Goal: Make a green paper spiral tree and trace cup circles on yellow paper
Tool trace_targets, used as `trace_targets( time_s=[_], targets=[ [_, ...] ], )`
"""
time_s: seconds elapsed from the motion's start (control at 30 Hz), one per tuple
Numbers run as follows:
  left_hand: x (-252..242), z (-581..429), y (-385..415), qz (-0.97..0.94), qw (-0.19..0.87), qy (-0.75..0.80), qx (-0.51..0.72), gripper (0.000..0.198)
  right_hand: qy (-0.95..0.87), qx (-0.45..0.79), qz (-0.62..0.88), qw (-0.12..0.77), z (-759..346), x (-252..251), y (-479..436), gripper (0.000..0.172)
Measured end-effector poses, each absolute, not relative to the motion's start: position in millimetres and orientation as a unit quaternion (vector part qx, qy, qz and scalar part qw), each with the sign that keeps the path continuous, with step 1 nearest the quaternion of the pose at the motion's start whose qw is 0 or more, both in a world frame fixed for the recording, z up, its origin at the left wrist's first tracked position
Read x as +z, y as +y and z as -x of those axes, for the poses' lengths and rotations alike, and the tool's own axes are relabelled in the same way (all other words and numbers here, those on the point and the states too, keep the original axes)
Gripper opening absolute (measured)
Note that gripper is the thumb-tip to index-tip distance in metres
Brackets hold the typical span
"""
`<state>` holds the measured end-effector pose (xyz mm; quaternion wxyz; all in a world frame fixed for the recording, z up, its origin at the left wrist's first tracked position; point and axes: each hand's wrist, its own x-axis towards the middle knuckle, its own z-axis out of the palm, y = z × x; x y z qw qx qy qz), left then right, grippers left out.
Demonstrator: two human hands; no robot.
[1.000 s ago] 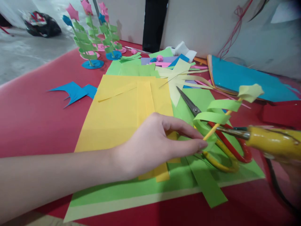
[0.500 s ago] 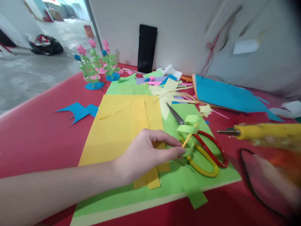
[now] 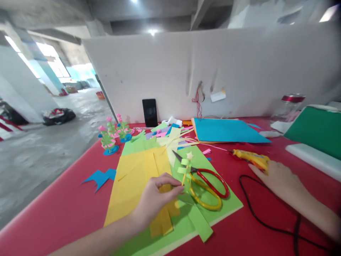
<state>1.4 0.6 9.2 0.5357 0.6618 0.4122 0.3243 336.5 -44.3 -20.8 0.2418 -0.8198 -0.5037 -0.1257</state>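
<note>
Between thumb and fingertips, my left hand pinches the yellow stem of a small paper flower. A pale yellow star tops this stem, and a green paper strip curls around it. Just behind lie scissors with one red and one yellow handle loop, on green paper sheets. My right hand is at the back end of a yellow hot glue gun, which is down on the red table with its nozzle to the left. The fingers on its far side are partly hidden. Yellow paper lies under my left forearm.
Finished paper flowers stand at the back left, near blue paper scraps. A phone leans on the white partition. Blue sheets and a green board lie to the right. A black cord loops near my right arm.
My right hand has taken the glue gun from beside the flower away to the right and down onto the table. The view has tilted up; my left hand keeps its pinch.
</note>
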Motion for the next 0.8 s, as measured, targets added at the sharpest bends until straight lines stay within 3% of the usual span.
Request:
trace_targets(
  time_s=[0.1, 0.17, 0.23, 0.33, 0.5, 0.8],
  targets=[
    [28, 0, 3, -0.689, 0.486, 0.407, 0.352, 0.013, -0.54, -0.166, 0.803, 0.189, -313, -5, -53, 0.039],
    [44, -1, 3, -0.682, 0.473, 0.404, 0.385, 0.013, -0.607, -0.135, 0.736, 0.268, -287, 7, -55, 0.029],
    [59, -5, 3, -0.655, 0.483, 0.396, 0.425, 0.014, -0.667, -0.003, 0.638, 0.385, -254, 19, -55, 0.02],
    [79, -12, 0, -0.607, 0.519, 0.365, 0.479, 0.013, -0.662, 0.23, 0.553, 0.45, -205, 39, -53, 0.019],
    [95, -16, -9, -0.567, 0.569, 0.292, 0.519, 0.003, -0.539, 0.398, 0.445, 0.595, -160, 71, -45, 0.011],
    [94, -18, -11, -0.579, 0.585, 0.252, 0.509, 0.003, -0.454, 0.531, 0.353, 0.622, -152, 78, -44, 0.01]
  ],
)
